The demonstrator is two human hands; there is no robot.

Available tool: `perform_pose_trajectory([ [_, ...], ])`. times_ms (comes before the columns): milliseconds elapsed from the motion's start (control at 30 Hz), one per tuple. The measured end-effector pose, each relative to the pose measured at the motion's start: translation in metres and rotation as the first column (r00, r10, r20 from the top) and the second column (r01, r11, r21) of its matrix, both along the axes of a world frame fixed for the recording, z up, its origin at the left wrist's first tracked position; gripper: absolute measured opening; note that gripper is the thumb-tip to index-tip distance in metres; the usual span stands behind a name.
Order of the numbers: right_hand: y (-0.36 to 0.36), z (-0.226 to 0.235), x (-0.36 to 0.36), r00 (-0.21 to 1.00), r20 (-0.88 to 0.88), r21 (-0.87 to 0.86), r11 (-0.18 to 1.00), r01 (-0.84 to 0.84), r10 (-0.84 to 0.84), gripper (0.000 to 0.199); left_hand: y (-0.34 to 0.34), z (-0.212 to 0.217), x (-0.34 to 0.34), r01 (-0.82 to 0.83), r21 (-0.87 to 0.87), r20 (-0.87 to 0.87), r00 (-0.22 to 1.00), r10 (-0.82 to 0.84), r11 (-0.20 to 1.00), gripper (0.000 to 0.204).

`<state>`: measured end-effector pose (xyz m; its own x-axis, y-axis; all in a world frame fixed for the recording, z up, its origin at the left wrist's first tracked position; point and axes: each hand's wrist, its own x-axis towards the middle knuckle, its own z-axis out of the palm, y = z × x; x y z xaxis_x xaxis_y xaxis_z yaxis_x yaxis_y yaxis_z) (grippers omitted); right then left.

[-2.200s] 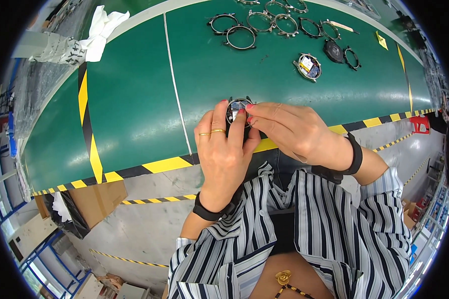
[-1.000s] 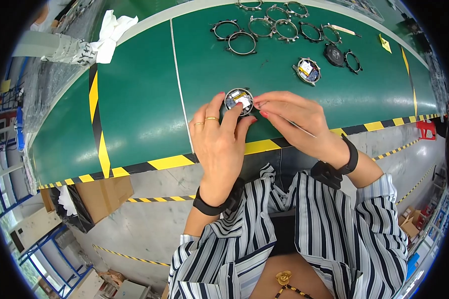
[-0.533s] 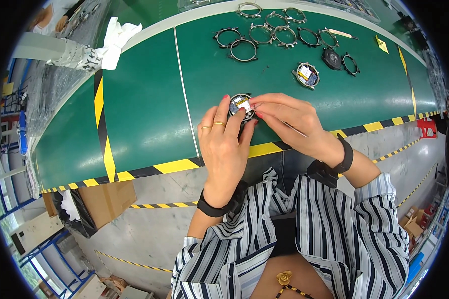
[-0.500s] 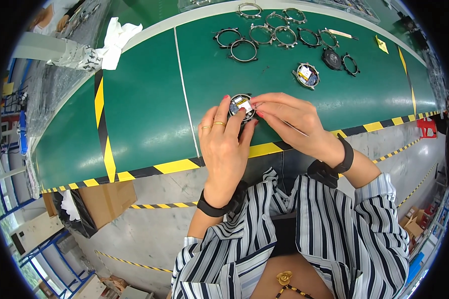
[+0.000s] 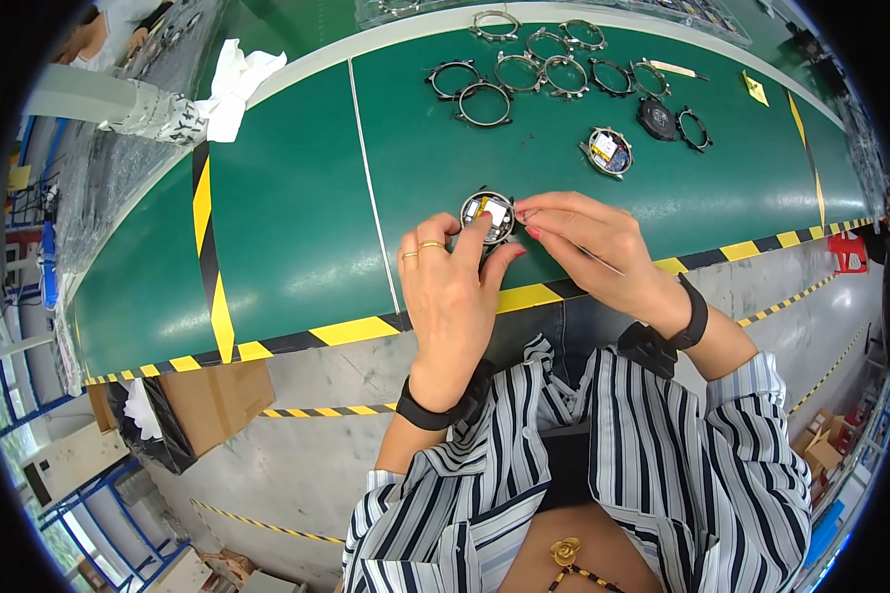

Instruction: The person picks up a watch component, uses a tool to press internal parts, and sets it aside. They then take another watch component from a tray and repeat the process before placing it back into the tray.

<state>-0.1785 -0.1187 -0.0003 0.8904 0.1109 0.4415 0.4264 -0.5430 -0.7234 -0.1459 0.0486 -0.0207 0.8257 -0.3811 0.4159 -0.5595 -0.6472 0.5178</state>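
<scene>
Two hands worked a small round part at the near edge of a green bench.

The green bench filled the far half of the view, edged near with yellow-and-black striped tape and crossed at the left by a second striped band; grey floor lay nearer, with a brown cardboard box at near left. White rags sat far left, a small yellow label far right. Metal rings lay in a far cluster, another round unit right of centre. The left hand pinched the round open device from below; the right hand closed its fingertips on the device's right rim.
</scene>
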Motion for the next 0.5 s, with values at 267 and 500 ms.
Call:
perform_pose_trajectory([
  [267, -0.0014, 0.0039, -0.0045, 0.999, 0.026, -0.033, 0.999, -0.03, 0.031, 0.018, -0.0009, -0.0046, 0.0028, 0.065, 0.026, 0.15, 0.986, -0.069, 0.998, 0.037],
  [500, -0.0034, 0.0055, -0.0052, 0.999, 0.021, -0.022, 0.999, -0.04, 0.04, 0.018, 0.0009, 0.0013, -0.0039, 0.066, 0.031, -0.007, 0.998, -0.066, 0.997, 0.037],
])
